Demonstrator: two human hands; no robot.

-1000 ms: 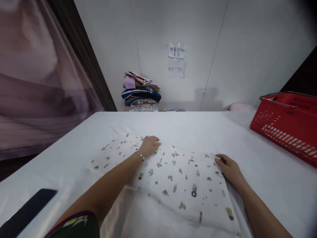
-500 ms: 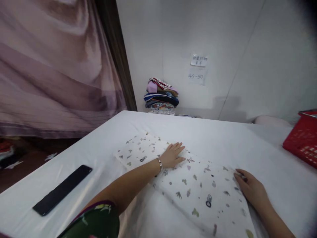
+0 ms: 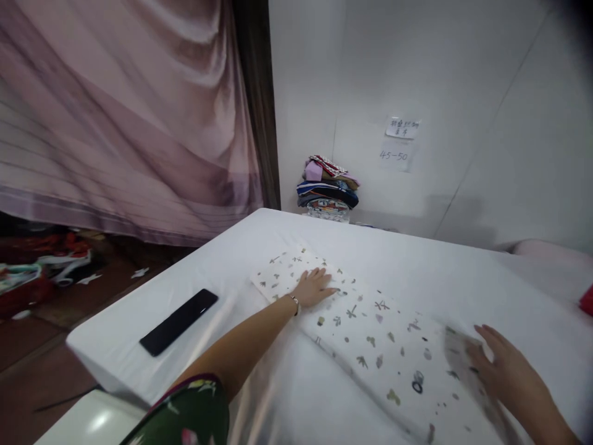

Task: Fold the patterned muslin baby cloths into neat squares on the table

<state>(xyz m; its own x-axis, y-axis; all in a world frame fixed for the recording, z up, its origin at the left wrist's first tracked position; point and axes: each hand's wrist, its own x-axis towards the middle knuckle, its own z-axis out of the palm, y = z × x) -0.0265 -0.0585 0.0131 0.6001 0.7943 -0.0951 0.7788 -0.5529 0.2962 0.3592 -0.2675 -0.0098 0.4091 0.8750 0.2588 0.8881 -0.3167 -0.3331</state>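
A white cloth (image 3: 370, 346) printed with small leaf and plant shapes lies folded in a long strip across the white-covered table. My left hand (image 3: 312, 287) rests flat on its upper part, fingers spread, a bracelet (image 3: 295, 304) at the wrist. At the cloth's right end, my right hand (image 3: 498, 364) has its fingers closed on the edge. A greyish flap of the cloth (image 3: 456, 346) is raised there and blurred by motion, and the fingertips are partly hidden behind it.
A black phone (image 3: 180, 321) lies left on the table (image 3: 231, 247). Behind the far edge is a stack of folded fabrics (image 3: 328, 191) by the wall. A pink curtain (image 3: 139, 123) hangs at left; a red basket (image 3: 587, 301) shows at the right edge.
The view has swung left, so things sit further right. My right hand has lifted the cloth's right edge into a flap. My left hand has slid slightly toward the cloth's far left end.
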